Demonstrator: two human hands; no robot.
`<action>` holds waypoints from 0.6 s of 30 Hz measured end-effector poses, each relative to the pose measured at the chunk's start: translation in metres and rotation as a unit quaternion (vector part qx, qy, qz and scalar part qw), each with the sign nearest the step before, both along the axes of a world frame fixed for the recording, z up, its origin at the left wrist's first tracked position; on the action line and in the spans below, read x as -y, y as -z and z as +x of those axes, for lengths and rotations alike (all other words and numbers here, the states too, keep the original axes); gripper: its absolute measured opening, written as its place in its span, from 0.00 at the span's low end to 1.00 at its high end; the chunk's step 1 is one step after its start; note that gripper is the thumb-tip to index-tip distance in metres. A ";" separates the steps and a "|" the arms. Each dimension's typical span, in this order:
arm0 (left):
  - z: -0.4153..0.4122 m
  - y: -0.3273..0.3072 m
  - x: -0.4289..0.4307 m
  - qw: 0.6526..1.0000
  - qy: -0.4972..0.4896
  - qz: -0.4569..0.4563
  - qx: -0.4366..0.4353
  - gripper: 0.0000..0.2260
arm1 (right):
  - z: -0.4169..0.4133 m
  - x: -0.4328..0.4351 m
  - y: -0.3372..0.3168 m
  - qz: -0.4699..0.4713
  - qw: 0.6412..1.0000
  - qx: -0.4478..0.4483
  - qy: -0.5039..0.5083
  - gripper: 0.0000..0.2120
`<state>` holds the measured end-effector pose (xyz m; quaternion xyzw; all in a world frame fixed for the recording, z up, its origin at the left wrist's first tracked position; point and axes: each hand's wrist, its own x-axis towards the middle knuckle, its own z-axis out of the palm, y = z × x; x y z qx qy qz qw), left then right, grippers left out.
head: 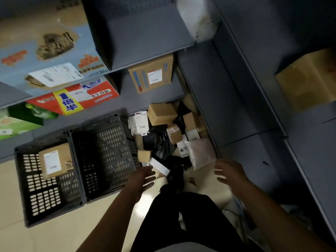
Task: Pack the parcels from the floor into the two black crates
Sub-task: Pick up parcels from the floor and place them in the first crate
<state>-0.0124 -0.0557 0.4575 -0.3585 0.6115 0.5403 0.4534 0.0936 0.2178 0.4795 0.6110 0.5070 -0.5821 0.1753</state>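
Two black crates stand side by side on the floor. The left crate (23,182) holds one brown cardboard parcel (55,160) with a white label. The right crate (107,194) shows only its perforated bottom. A heap of parcels lies on the floor to the right of the crates: brown boxes (161,113), black bags (160,142), a pinkish padded bag (201,153) and a small white box (160,166). My left hand (143,179) hovers by the right crate's near corner, fingers spread, holding nothing. My right hand (230,174) hangs beside the pinkish bag, fingers loose.
Grey metal shelving (145,39) rises behind the crates and along the right side (236,106). Printed cartons (76,99) and a brown box (151,75) sit on the shelves, another brown box (307,79) at right. My dark-trousered legs (181,215) stand on pale floor tiles.
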 end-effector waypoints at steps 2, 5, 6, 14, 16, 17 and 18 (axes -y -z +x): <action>-0.003 0.025 -0.011 1.000 -0.002 -0.003 0.010 0.11 | -0.005 -0.004 0.025 0.025 0.997 0.038 -0.059 0.02; -0.002 0.063 -0.026 1.000 -0.006 0.001 0.031 0.09 | -0.008 -0.009 0.081 0.067 0.979 0.075 -0.179 0.12; -0.001 0.078 -0.029 0.999 -0.013 -0.002 0.042 0.08 | -0.009 -0.010 0.102 0.081 0.967 0.093 -0.221 0.15; 0.021 0.225 -0.060 0.988 -0.100 -0.032 0.112 0.06 | -0.035 -0.025 0.294 0.081 0.869 0.223 -0.435 0.33; 0.026 0.266 -0.070 0.985 -0.115 -0.029 0.126 0.09 | -0.040 -0.030 0.342 0.077 0.848 0.254 -0.459 0.38; 0.030 0.286 -0.074 0.983 -0.126 -0.028 0.129 0.09 | -0.042 -0.031 0.366 0.077 0.832 0.269 -0.478 0.39; 0.034 0.306 -0.078 0.981 -0.134 -0.031 0.133 0.08 | -0.042 -0.031 0.387 0.079 0.814 0.285 -0.501 0.39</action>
